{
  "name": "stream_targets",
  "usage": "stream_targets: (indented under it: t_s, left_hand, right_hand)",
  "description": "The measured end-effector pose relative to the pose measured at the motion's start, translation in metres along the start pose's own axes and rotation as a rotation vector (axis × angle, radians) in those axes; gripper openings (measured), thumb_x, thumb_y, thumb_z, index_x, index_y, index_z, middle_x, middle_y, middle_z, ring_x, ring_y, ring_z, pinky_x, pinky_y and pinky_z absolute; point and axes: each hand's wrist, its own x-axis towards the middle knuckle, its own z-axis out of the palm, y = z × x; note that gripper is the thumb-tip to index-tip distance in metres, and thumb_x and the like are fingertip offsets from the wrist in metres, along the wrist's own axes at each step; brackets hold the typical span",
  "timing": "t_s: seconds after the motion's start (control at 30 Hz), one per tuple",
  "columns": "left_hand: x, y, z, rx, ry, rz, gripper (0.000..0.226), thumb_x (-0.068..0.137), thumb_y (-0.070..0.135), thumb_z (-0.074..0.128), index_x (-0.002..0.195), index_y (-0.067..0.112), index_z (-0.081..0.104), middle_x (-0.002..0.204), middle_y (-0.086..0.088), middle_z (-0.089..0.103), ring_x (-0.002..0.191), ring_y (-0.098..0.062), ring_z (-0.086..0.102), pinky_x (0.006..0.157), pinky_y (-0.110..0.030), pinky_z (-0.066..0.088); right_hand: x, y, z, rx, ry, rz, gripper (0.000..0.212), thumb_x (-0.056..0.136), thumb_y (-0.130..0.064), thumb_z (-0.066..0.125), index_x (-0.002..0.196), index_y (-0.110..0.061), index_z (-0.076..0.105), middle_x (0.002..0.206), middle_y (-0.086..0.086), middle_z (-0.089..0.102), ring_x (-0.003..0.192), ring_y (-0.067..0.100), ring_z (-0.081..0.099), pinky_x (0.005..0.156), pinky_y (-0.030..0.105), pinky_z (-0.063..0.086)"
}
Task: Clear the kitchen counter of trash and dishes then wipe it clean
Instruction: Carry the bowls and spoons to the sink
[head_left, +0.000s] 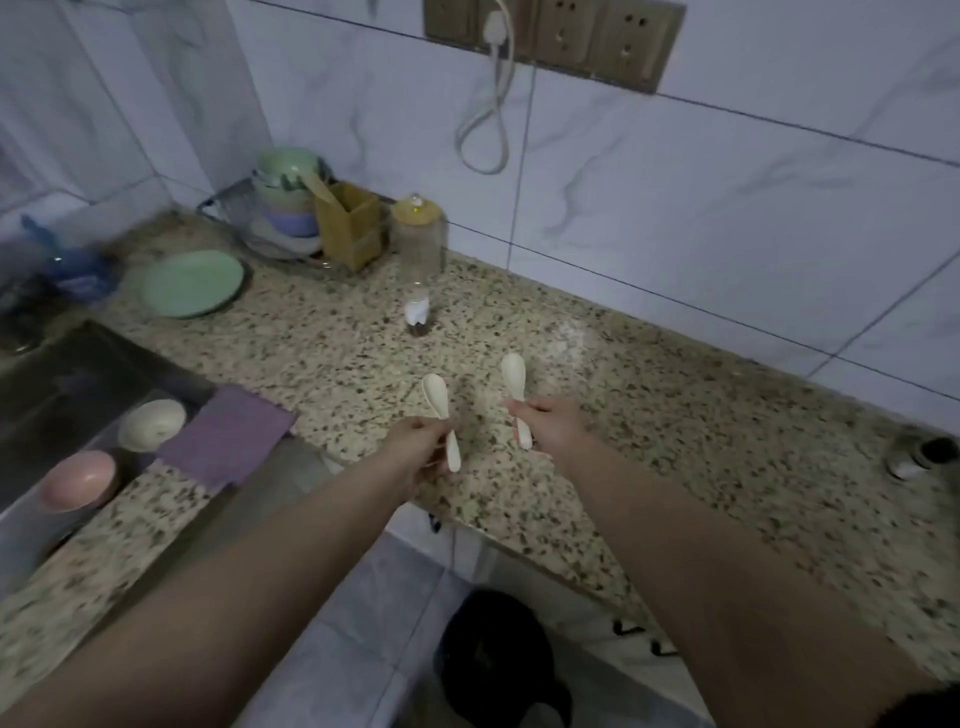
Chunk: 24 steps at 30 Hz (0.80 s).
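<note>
Dish-clearing step, wipe not begun yet. Left hand (415, 441) has its grip closed around a cream spoon (440, 415), right hand (545, 423) likewise pinched on a second spoon (517, 395); both held by the handle, bowls pointing away, just above the table (675, 415). Next move, I'd judge: carry both over to the sink (67, 395) left of the left grip, where a pink bowl (78, 480) & white bowl (151, 425) already sit, and let go w/o clatter. Purple cloth (228, 436) lies at the sink edge, near the left grip. Green plate (192, 283) & small bottle (417, 312) beyond the grips are left to clear
</note>
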Motion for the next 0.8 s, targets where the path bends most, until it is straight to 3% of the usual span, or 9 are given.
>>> stream_targets:
  t_s: [0.1, 0.17, 0.23, 0.33, 0.53, 0.63, 0.73, 0.8]
  left_hand:
    - [-0.003, -0.005, -0.081, -0.106, 0.047, 0.013, 0.028, 0.091, 0.018, 0.067, 0.114, 0.004, 0.062, 0.111, -0.014, 0.070, 0.097, -0.026, 0.069, 0.066, -0.032, 0.061]
    - [-0.010, -0.010, -0.129, -0.167, 0.081, 0.048, 0.017, 0.091, 0.012, 0.066, 0.105, 0.006, 0.060, 0.111, -0.015, 0.069, 0.095, -0.025, 0.068, 0.071, -0.032, 0.060]
    - [-0.020, -0.015, -0.175, -0.218, 0.094, 0.081, 0.019, 0.092, 0.006, 0.063, 0.109, 0.005, 0.056, 0.111, -0.016, 0.068, 0.087, -0.022, 0.068, 0.063, -0.029, 0.059]
    - [-0.035, -0.021, -0.231, -0.260, 0.135, 0.116, 0.022, 0.090, -0.001, 0.061, 0.111, 0.000, 0.055, 0.102, -0.017, 0.067, 0.080, -0.020, 0.065, 0.052, -0.026, 0.055]
    - [-0.065, -0.035, -0.313, -0.471, 0.236, 0.152, 0.020, 0.086, -0.016, 0.056, 0.096, 0.001, 0.058, 0.080, -0.020, 0.063, 0.067, -0.026, 0.063, 0.045, -0.029, 0.055]
    - [-0.071, -0.051, -0.354, -0.481, 0.323, 0.146, 0.017, 0.086, -0.010, 0.061, 0.094, 0.005, 0.063, 0.068, -0.011, 0.066, 0.058, -0.018, 0.063, 0.055, -0.027, 0.052]
    - [-0.071, -0.061, -0.382, -0.540, 0.386, 0.111, 0.008, 0.091, -0.002, 0.061, 0.092, 0.006, 0.062, 0.062, -0.008, 0.064, 0.054, -0.015, 0.061, 0.046, -0.019, 0.051]
    - [-0.068, -0.065, -0.402, -0.616, 0.420, 0.105, 0.009, 0.094, 0.002, 0.060, 0.086, 0.006, 0.060, 0.057, -0.006, 0.063, 0.049, -0.012, 0.061, 0.041, -0.015, 0.049]
  right_hand:
    - [-0.023, -0.021, 0.076, -0.023, -0.080, -0.059, 0.022, 0.092, -0.029, 0.068, 0.078, -0.011, 0.068, 0.075, 0.008, 0.067, 0.066, 0.018, 0.063, 0.063, 0.030, 0.054]
    - [-0.040, -0.033, 0.124, -0.013, -0.098, -0.107, 0.019, 0.092, -0.028, 0.068, 0.078, -0.013, 0.068, 0.072, 0.005, 0.068, 0.064, 0.015, 0.065, 0.062, 0.027, 0.056]
    - [-0.061, -0.046, 0.172, -0.013, -0.156, -0.141, 0.019, 0.094, -0.024, 0.066, 0.079, -0.012, 0.068, 0.067, 0.005, 0.066, 0.062, 0.016, 0.064, 0.055, 0.023, 0.056]
    - [-0.083, -0.064, 0.234, -0.028, -0.259, -0.154, 0.019, 0.097, -0.022, 0.060, 0.084, -0.009, 0.064, 0.063, 0.005, 0.060, 0.052, 0.014, 0.057, 0.040, 0.017, 0.041]
    - [-0.103, -0.077, 0.326, -0.145, -0.334, -0.193, 0.024, 0.100, -0.027, 0.055, 0.084, -0.011, 0.064, 0.058, 0.000, 0.051, 0.047, 0.011, 0.044, 0.043, 0.021, 0.034]
    - [-0.104, -0.083, 0.369, -0.275, -0.387, -0.136, 0.025, 0.102, -0.021, 0.049, 0.092, -0.006, 0.066, 0.060, 0.002, 0.047, 0.050, 0.014, 0.041, 0.047, 0.021, 0.032]
    - [-0.100, -0.078, 0.402, -0.287, -0.438, -0.054, 0.026, 0.101, -0.017, 0.047, 0.077, -0.012, 0.055, 0.062, 0.003, 0.046, 0.047, 0.015, 0.039, 0.043, 0.024, 0.030]
    - [-0.096, -0.074, 0.428, -0.322, -0.469, -0.022, 0.017, 0.102, -0.017, 0.043, 0.093, -0.012, 0.057, 0.064, 0.002, 0.050, 0.047, 0.013, 0.039, 0.040, 0.022, 0.028]
